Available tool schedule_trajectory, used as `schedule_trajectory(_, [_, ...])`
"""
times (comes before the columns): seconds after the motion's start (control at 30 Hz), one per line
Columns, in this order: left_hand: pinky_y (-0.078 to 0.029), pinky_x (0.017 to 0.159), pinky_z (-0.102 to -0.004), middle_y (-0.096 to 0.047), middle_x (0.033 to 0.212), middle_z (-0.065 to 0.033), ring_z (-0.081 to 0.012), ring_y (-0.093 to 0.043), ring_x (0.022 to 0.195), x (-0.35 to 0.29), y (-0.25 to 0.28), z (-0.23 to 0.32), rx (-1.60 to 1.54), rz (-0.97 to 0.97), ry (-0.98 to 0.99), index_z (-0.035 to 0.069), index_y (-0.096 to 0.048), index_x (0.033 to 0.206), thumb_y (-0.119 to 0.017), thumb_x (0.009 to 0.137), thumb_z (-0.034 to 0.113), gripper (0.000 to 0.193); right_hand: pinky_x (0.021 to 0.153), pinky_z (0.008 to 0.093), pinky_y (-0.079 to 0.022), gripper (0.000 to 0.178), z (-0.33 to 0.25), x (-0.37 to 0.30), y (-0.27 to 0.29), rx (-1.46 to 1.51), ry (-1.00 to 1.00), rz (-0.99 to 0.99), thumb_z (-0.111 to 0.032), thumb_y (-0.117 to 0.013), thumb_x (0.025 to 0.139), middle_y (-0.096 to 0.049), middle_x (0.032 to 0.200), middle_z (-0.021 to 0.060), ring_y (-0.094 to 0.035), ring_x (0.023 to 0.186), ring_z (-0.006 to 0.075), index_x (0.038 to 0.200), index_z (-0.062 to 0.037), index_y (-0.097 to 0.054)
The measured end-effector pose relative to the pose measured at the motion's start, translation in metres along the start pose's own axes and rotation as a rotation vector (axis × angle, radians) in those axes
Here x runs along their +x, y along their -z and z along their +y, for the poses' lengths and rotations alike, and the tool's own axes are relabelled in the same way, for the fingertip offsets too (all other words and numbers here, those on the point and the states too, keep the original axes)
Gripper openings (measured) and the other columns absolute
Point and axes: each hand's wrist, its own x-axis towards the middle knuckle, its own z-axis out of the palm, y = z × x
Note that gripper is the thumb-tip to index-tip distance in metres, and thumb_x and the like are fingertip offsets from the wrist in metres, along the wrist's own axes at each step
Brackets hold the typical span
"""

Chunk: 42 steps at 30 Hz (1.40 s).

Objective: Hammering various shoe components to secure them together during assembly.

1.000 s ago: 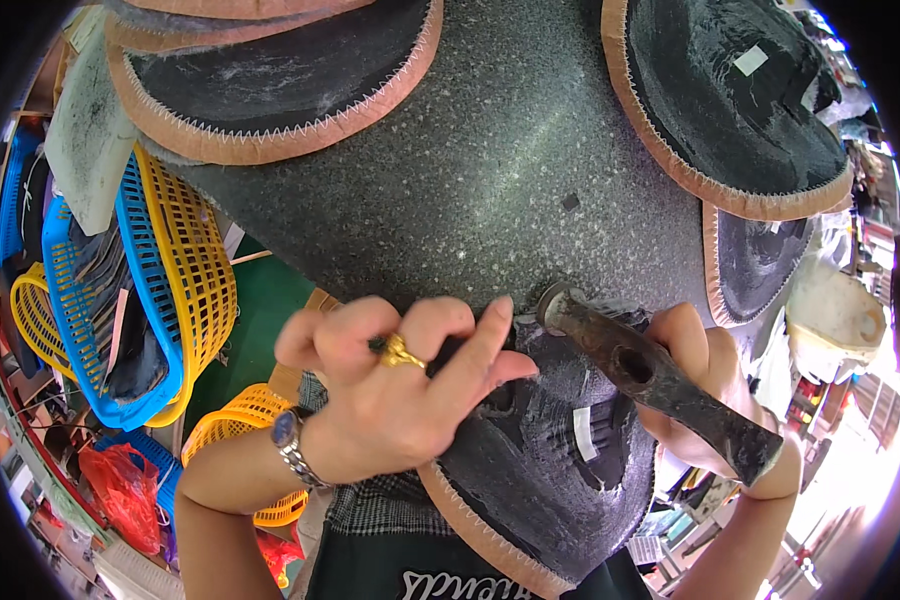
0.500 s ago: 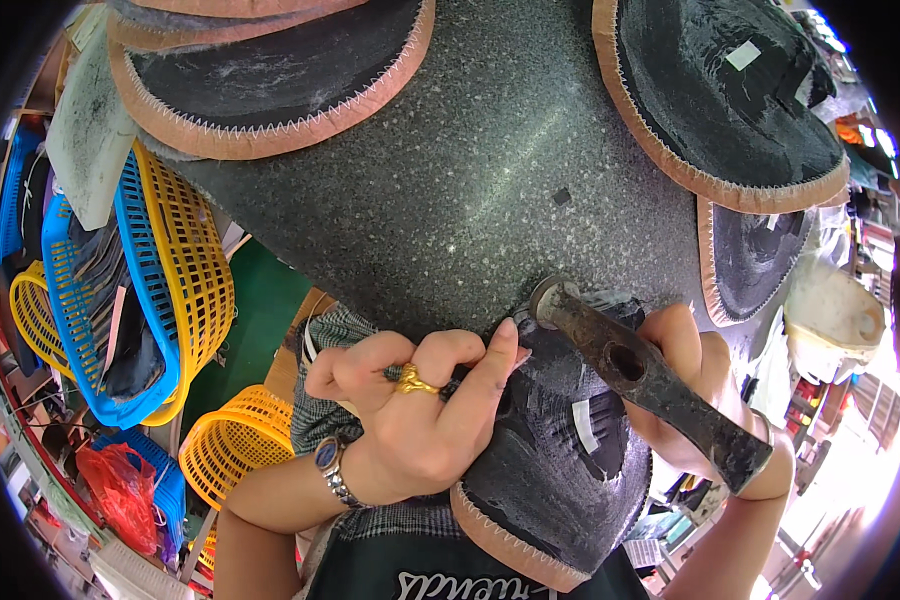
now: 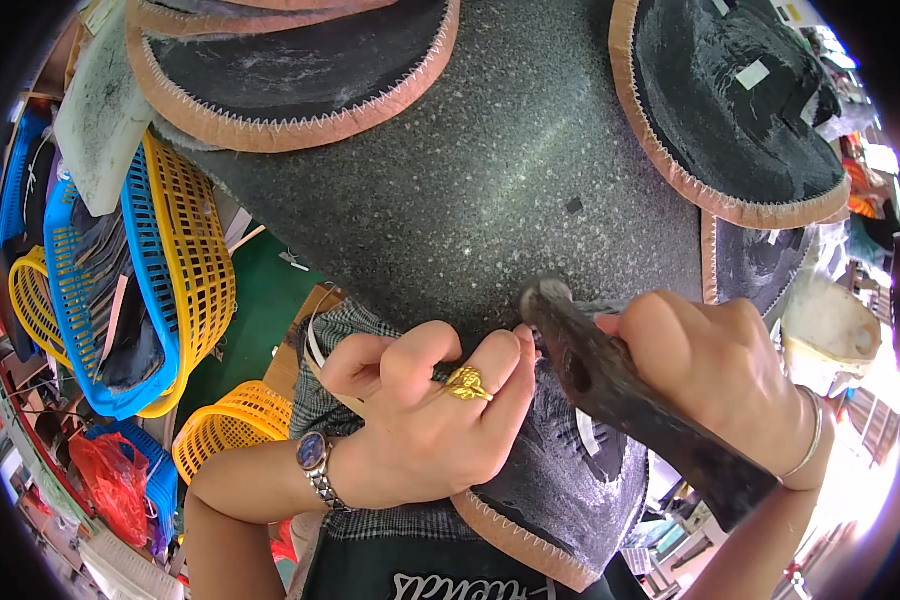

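Observation:
A black shoe upper [image 3: 545,505] with a tan, zigzag-stitched border lies over the near edge of a speckled dark slab, its lower end hanging toward my body. My left hand [image 3: 425,420], wearing a gold ring and a watch, pinches the upper's far left edge between thumb and forefinger; the other fingers are curled. In my right hand [image 3: 705,375] is a dark metal hammer [image 3: 625,405], its round face close to my left fingertips. Its handle is hidden under my fingers. Whether the hammer face touches the upper cannot be made out. A white tag [image 3: 586,432] shows on the upper.
More black pieces with tan borders lie on the slab [image 3: 450,215], one stack [image 3: 300,90] far left and others [image 3: 735,110] far right. Blue [image 3: 60,260] and yellow baskets [image 3: 195,250] stand at left, near a red plastic bag [image 3: 110,490]. A whitish container [image 3: 830,325] is at right.
My right hand and the hammer have risen, and the hammer looks larger and tilted differently. My left hand has shifted slightly right, still pinching the upper's edge.

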Motion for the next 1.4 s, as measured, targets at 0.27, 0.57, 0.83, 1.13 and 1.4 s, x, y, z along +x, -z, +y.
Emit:
schedule_trajectory(0.27, [-0.025,0.073,-0.0401,-0.052,0.078,0.0077,-0.0188,-0.042,0.081,0.01,0.003,-0.03,-0.236,-0.054,-0.136,0.01,-0.068,0.087,-0.071,0.061,0.024,0.029,0.038,0.0339,-0.043,0.015,0.009,-0.009,0.005,-0.026,0.075,0.05,-0.012,-0.058,0.076,-0.047,0.055,0.0052,-0.056,0.044,0.0244,0.077,-0.006,-0.044])
schedule_trajectory(0.57, [-0.039,0.084,-0.0391,-0.051,0.101,-0.0121,-0.0279,-0.048,0.095,0.045,0.008,-0.002,-0.802,-0.608,0.211,0.004,-0.048,0.107,-0.077,0.068,0.015,0.051,0.043,0.0394,-0.039,0.016,0.002,-0.101,-0.043,0.455,-0.366,0.23,-0.003,-0.062,0.078,-0.049,0.063,0.0156,-0.054,0.054,0.036,0.083,-0.0041,-0.047])
schedule_trajectory(0.83, [-0.049,0.084,-0.0338,-0.062,0.106,-0.0148,-0.0223,-0.062,0.099,0.241,0.141,-0.132,-0.32,0.172,0.22,0.002,-0.044,0.123,-0.065,0.081,0.011,0.048,0.047,0.0175,-0.03,0.019,0.022,-0.156,-0.022,0.799,-0.724,1.346,-0.003,-0.062,0.085,-0.052,0.072,-0.0039,-0.041,0.056,0.0,0.103,0.0001,-0.057])
schedule_trajectory(1.13, [-0.035,0.097,-0.0445,-0.051,0.127,-0.0173,-0.032,-0.046,0.119,0.291,0.075,-0.128,0.976,0.466,-0.055,0.021,-0.038,0.137,-0.071,0.074,0.008,0.072,0.06,0.0242,-0.044,0.026,0.116,-0.095,0.037,0.509,-0.865,1.237,-0.017,-0.071,0.081,-0.06,0.073,0.0,-0.055,0.062,0.0093,0.1,-0.0017,-0.061])
schedule_trajectory(1.4, [-0.022,0.093,-0.0547,-0.04,0.138,-0.0101,-0.0361,-0.026,0.125,0.325,-0.1,0.005,0.012,-0.022,-0.333,0.035,-0.062,0.116,-0.06,0.079,0.011,0.044,0.049,0.0286,-0.042,0.033,0.209,-0.027,0.077,0.404,-0.917,0.83,-0.022,-0.081,0.063,-0.056,0.059,0.0039,-0.051,0.052,0.0114,0.072,0.002,-0.06])
